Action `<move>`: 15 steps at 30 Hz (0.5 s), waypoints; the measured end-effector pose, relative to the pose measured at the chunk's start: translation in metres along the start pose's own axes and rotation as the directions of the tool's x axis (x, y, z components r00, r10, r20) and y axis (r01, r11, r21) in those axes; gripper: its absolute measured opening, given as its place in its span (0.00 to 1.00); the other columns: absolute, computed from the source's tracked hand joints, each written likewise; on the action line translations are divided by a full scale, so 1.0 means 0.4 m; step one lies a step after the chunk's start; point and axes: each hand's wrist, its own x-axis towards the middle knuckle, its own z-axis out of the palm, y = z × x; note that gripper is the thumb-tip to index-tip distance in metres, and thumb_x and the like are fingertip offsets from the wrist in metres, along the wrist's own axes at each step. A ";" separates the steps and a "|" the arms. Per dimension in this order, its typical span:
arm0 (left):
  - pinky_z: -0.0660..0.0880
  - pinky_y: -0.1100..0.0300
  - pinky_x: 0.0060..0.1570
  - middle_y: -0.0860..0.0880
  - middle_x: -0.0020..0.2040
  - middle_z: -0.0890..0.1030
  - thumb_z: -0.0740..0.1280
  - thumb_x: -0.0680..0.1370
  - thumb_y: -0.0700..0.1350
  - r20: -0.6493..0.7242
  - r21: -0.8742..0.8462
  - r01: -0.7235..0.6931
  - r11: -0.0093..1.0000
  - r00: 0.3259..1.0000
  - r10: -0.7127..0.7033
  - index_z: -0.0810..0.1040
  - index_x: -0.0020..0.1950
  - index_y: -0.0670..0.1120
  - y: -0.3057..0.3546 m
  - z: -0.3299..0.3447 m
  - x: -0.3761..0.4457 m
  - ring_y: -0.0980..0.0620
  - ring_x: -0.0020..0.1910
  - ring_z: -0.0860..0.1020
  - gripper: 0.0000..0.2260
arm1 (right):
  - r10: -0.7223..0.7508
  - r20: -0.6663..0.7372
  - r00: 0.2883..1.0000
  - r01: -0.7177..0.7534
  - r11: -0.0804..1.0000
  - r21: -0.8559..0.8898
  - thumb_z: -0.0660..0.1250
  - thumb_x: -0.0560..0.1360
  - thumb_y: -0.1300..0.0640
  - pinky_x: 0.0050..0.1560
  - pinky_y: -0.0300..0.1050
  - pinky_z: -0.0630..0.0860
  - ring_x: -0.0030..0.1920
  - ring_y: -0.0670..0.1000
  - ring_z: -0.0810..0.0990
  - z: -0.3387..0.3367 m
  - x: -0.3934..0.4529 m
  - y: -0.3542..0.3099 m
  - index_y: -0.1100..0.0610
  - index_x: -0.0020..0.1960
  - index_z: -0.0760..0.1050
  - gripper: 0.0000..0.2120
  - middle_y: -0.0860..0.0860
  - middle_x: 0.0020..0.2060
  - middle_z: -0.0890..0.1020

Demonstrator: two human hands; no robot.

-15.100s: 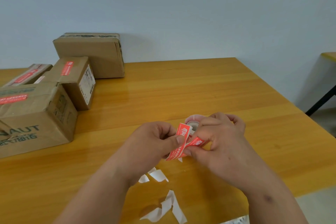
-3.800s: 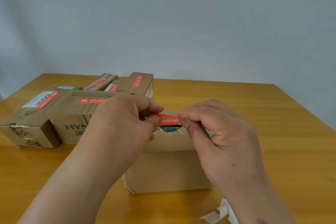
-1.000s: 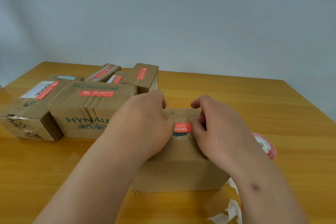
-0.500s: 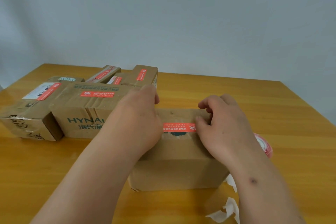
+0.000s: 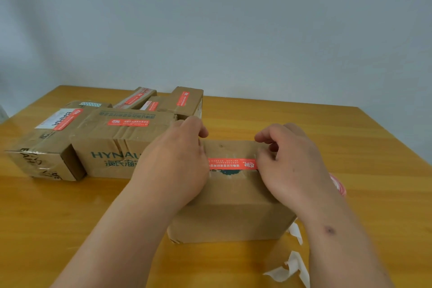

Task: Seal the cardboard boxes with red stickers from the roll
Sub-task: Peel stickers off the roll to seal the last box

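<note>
Red sticker lying flat across the top of the near box, at the table's front centre. Left hand pressing down on the sticker's left end, fingers bent over the box's far edge. Right hand on the right end, fingers loosely curled, thumb seemingly pressing the sticker, though hard to tell from here. Roll peeking out just right of the box, behind the right wrist. White backing scraps strewn on the table at front right. Four sealed boxes clustered back left, each wearing a red strip.
</note>
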 end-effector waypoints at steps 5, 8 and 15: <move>0.70 0.61 0.44 0.60 0.48 0.72 0.69 0.74 0.55 0.106 0.012 -0.019 1.000 0.994 0.017 0.67 0.58 0.59 -0.009 -0.010 -0.012 0.59 0.45 0.72 0.16 | -0.046 0.143 0.989 0.048 0.999 -0.014 0.65 0.76 0.53 0.61 0.44 0.70 0.60 0.44 0.69 -0.023 -0.021 -0.003 0.42 0.61 0.70 0.15 0.39 0.56 0.69; 0.68 0.65 0.40 0.59 0.46 0.72 0.67 0.75 0.49 0.058 -0.029 0.005 1.000 0.998 -0.003 0.70 0.58 0.56 -0.011 -0.009 -0.016 0.60 0.42 0.72 0.13 | 0.016 0.090 0.996 -0.015 1.000 -0.009 0.64 0.75 0.52 0.63 0.52 0.70 0.59 0.46 0.69 -0.021 -0.022 -0.010 0.42 0.60 0.70 0.14 0.39 0.55 0.70; 0.70 0.62 0.41 0.59 0.47 0.71 0.68 0.75 0.46 0.053 -0.039 0.031 0.999 0.998 -0.029 0.69 0.58 0.57 -0.003 -0.002 -0.014 0.58 0.43 0.73 0.15 | 0.066 0.067 0.996 -0.067 0.998 0.006 0.66 0.73 0.48 0.51 0.37 0.68 0.59 0.45 0.68 0.001 -0.020 -0.009 0.44 0.60 0.70 0.16 0.40 0.54 0.68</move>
